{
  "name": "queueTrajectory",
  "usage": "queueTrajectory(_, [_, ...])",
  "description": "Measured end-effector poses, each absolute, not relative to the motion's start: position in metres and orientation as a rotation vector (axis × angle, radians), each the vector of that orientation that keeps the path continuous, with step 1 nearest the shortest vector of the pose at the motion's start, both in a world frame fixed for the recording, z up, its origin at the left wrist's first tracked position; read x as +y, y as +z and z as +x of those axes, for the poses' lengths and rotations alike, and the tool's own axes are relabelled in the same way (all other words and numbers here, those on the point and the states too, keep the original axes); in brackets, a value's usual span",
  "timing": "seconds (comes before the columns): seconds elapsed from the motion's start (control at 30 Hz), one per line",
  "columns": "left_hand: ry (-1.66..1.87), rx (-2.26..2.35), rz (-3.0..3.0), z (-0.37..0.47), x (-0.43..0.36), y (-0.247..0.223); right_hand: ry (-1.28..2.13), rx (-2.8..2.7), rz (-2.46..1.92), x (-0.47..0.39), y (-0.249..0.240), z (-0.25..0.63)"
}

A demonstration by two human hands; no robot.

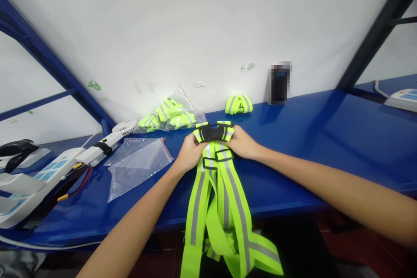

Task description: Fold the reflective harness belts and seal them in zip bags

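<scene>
The black buckle [213, 132] of the yellow strap vest [221, 200] is held tight in the left hand [190, 152] and right hand [243, 143]. Both grips are closed on it. It is best kept flat over the worktop [325, 139], with the straps not twisted.

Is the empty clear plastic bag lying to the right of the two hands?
No, the clear plastic bag lies on the blue table to the left of both hands.

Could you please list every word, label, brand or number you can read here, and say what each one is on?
No text can be read.
Dark object against the wall: pixelated, unreadable.
White power strips: blue panels, any print too small to read.
Reflective straps in both hands, black buckle, plastic bags: no visible lettering.
</scene>
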State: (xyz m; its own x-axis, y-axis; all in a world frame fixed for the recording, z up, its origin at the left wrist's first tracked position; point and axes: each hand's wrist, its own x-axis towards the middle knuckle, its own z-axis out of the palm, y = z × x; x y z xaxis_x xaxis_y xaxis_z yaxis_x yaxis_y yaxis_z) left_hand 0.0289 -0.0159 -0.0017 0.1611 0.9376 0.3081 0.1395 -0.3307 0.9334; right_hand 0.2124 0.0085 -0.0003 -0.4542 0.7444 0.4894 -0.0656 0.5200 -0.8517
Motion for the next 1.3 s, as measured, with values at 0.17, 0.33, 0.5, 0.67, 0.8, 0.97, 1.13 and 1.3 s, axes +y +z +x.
queueTrajectory(0.17, [1.339,1.061,1.621,0.029,-0.013,-0.003,1.055,-1.742,-0.618,0.013,-0.003,0.214])
queueTrajectory(0.33, [1.343,1.047,1.553,0.029,-0.013,-0.005,1.072,-1.755,-0.655,0.01,-0.002,0.215])
queueTrajectory(0.5, [1.323,1.032,1.542,0.027,-0.01,-0.007,0.756,-1.857,-0.629,0.005,-0.001,0.221])
queueTrajectory(0.67, [1.291,1.071,1.51,0.026,-0.009,-0.007,0.684,-2.099,-0.56,0.006,0.0,0.226])
queueTrajectory(0.8, [1.325,1.081,1.46,0.028,-0.011,-0.005,0.744,-2.03,-0.602,0.003,0.005,0.224])
queueTrajectory(0.97, [1.408,1.07,1.419,0.031,-0.013,-0.002,0.878,-2.0,-0.612,0.0,0.011,0.222])
queueTrajectory(1.13, [1.46,1.064,1.5,0.03,-0.014,-0.004,0.979,-1.908,-0.575,0.002,0.007,0.217])
queueTrajectory(1.3, [1.421,1.117,1.439,0.026,-0.014,-0.008,1.14,-1.728,-0.542,0.001,0.001,0.212])
